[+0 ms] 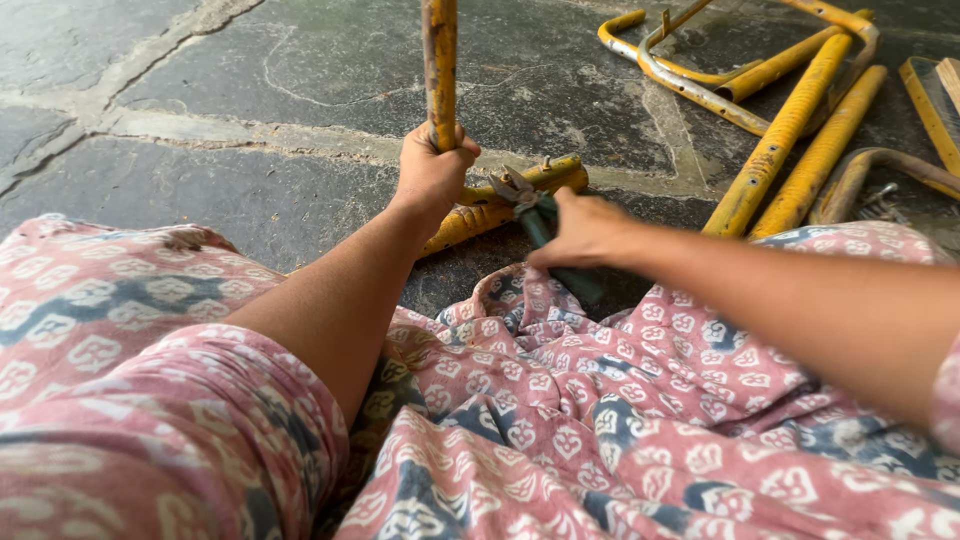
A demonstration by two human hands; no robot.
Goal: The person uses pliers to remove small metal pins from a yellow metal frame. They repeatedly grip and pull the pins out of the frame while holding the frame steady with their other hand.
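Gripping the upright yellow pipe (439, 70) in a clenched left hand (432, 172) while the right hand (583, 230) grasps green-handled pliers (535, 215) at its floor joint, the frame looks rigid, heavy, rust-roughened, best held mid-pipe.

No package, label, sign or screen shows anywhere in this view.
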